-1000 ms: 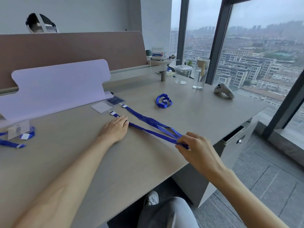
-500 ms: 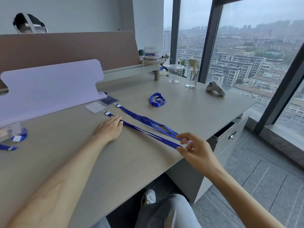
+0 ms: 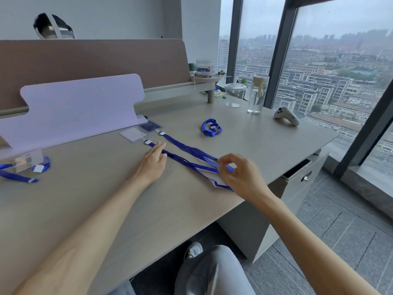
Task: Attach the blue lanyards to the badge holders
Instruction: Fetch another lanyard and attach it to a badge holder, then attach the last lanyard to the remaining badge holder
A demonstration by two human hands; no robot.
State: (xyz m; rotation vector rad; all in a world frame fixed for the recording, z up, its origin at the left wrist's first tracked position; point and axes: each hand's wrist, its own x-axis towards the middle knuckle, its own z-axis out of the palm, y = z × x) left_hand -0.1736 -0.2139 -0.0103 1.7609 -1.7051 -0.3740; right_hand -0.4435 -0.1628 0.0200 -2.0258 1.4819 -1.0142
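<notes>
The right hand (image 3: 240,175) is pinching the blue lanyards (image 3: 191,151) in its grip; the left hand (image 3: 152,161), released, is pressing flat. A tug risks sliding the badge holders (image 3: 133,134) beyond it.

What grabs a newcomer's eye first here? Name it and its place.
Two blue lanyards stretch across the middle of the desk, each running up to a badge holder. The left hand lies flat on one strap, and the right hand hovers over their near ends. Behind, a coiled lanyard lies alone, before a wide window onto a hazy city.
</notes>
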